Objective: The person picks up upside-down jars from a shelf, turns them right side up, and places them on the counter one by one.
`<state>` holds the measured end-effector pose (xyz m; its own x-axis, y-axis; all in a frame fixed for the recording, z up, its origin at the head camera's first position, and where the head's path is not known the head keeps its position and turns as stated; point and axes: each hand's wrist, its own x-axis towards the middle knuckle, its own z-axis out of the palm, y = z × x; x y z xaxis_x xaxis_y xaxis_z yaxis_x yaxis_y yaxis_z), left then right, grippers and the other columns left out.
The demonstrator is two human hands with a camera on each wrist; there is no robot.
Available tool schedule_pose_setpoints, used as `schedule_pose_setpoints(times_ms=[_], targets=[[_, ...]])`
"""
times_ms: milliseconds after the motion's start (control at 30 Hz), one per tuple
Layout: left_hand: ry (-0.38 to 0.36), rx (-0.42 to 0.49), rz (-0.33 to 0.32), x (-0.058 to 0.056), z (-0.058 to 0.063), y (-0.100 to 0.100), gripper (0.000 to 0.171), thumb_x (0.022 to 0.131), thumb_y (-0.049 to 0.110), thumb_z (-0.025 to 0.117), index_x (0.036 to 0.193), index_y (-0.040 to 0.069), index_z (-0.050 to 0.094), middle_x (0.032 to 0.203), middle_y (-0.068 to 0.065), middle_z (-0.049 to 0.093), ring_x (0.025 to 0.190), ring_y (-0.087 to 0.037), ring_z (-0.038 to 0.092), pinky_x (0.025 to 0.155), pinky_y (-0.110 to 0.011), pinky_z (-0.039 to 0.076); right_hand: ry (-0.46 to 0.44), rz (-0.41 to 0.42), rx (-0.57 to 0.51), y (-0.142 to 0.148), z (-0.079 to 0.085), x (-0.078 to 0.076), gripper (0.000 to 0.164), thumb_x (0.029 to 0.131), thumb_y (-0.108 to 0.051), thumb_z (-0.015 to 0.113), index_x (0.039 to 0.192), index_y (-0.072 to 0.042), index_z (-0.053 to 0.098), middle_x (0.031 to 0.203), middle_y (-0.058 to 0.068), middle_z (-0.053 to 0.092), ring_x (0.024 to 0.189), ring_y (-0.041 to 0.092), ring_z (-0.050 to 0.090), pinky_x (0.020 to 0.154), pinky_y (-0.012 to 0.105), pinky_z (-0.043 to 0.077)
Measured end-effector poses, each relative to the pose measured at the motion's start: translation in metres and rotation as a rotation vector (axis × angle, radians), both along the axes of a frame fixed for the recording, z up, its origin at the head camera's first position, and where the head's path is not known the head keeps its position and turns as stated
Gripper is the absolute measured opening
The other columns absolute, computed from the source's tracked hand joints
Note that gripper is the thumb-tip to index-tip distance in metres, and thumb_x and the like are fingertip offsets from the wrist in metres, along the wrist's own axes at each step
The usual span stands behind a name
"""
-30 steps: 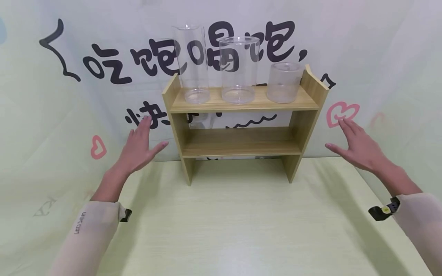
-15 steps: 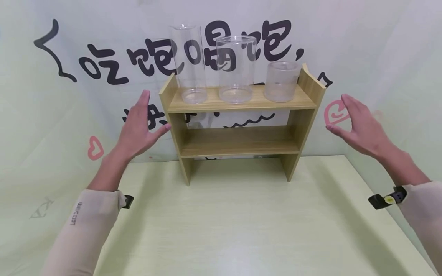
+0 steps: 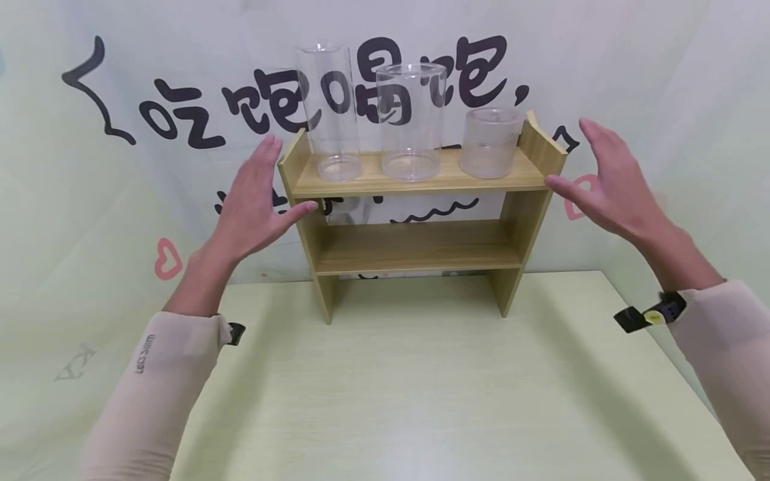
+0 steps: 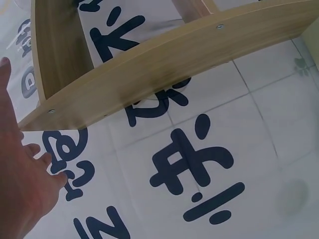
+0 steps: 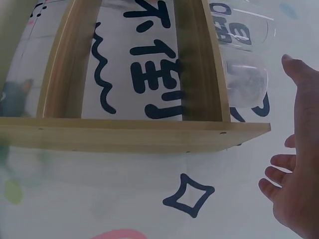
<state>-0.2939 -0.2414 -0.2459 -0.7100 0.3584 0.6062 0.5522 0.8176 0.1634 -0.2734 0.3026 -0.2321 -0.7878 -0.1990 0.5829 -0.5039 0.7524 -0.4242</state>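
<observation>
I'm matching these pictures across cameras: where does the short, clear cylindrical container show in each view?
Head: the short, clear cylindrical container is right of centre, upper half.
Left wrist: I can't make it out.
Right wrist: the container is at upper right.
Shared landmark: the light-brown wooden shelf, partly cut off in both wrist views.

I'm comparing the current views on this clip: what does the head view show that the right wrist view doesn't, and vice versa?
Only head: the left hand, left sleeve and right sleeve.

Only right wrist: the outer face of the shelf's right side panel, and the backdrop's whole four-pointed star, partly hidden in the head view.

Both: the wooden shelf, the short clear cylinder and the right hand, which the right wrist view shows apart from the shelf.
</observation>
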Motion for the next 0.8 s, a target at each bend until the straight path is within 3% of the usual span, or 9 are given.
schedule_pose_setpoints(times_ms=[200,433,633,800], targets=[[-0.004,-0.015,0.007,-0.003,0.001,0.004,0.108,0.094,0.051,0.075,0.17,0.006,0.014,0.177,-0.014,0.016,0.164,-0.031,0.014,0.134,-0.051,0.015,0.015,0.003,0.014,-0.02,0.015,-0.01,0.1,0.095,-0.053,0.071,0.169,-0.008,0.022,0.175,0.014,0.023,0.162,0.033,0.018,0.132,0.059,0.012],[-0.023,0.027,0.009,-0.009,-0.002,0.009,0.106,0.091,0.043,0.082,0.169,0.009,0.019,0.175,-0.011,0.024,0.159,-0.036,0.027,0.129,-0.056,0.027,-0.012,0.017,-0.009,-0.036,0.03,-0.02,0.103,0.093,-0.053,0.073,0.169,-0.008,0.021,0.174,0.014,0.024,0.16,0.036,0.023,0.13,0.062,0.018],[0.053,0.014,-0.008,-0.014,-0.006,0.008,0.104,0.086,0.039,0.089,0.163,0.004,0.029,0.174,-0.009,0.029,0.155,-0.038,0.036,0.126,-0.057,0.033,-0.088,0.026,-0.044,-0.05,0.039,-0.028,0.105,0.093,-0.047,0.079,0.169,-0.008,0.019,0.172,0.019,0.028,0.15,0.051,0.038,0.122,0.067,0.034],[0.102,-0.027,-0.023,-0.016,-0.006,0.006,0.106,0.081,0.034,0.095,0.159,0.002,0.031,0.173,-0.009,0.03,0.152,-0.041,0.04,0.125,-0.056,0.035,-0.133,0.026,-0.054,-0.056,0.044,-0.033,0.106,0.093,-0.045,0.081,0.17,-0.009,0.018,0.173,0.017,0.026,0.152,0.047,0.037,0.125,0.059,0.034]])
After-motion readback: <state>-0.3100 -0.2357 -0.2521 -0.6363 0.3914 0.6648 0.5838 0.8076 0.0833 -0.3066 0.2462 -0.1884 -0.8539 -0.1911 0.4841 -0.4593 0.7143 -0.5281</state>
